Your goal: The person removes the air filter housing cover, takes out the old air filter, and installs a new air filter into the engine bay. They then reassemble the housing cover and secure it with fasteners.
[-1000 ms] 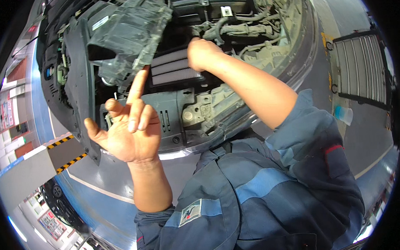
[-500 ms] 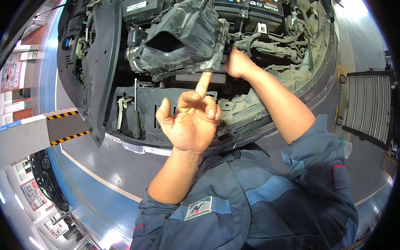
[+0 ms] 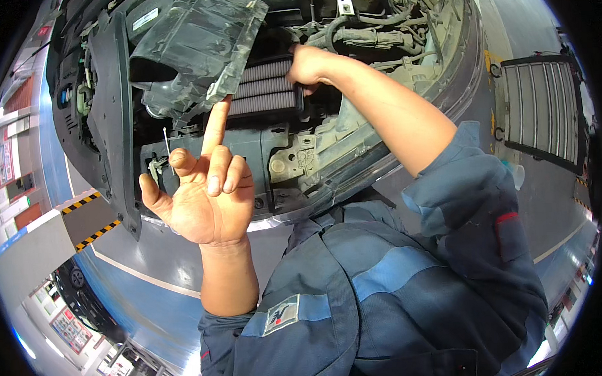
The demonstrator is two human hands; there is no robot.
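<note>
"Start at the left. What's there?"

"A thin tool shaft [image 3: 167, 143], standing near the bay's front edge. Just beyond it, the black lid [image 3: 200, 42], tilted, with its right edge running beside the filter [image 3: 268, 88]."

"And the left hand?"

"The left hand [image 3: 212, 207] is palm up, not clasping anything. Its index finger points away from the body and touches the lid's lower corner; the thumb and the other fingers are loosely bent in the air."

"Where does the filter lie from it?"

"Ahead and to the right. That index fingertip comes just beside the filter's near left side, but the palm is well back from it."

"Which way does the filter run?"

"Its pleated bands go left to right, rising slightly toward the right. The lid may hide some of the left end, so I can't be sure of the whole long axis."

"So which hand is nearer?"

"The right hand [image 3: 310, 65], clearly. It's at the filter's right end, fingers curled, the forearm reaching in from the lower right."

"Is it gripping?"

"I can't tell. The fingertips are out of sight, though the hand looks to be touching the frame there."
</note>
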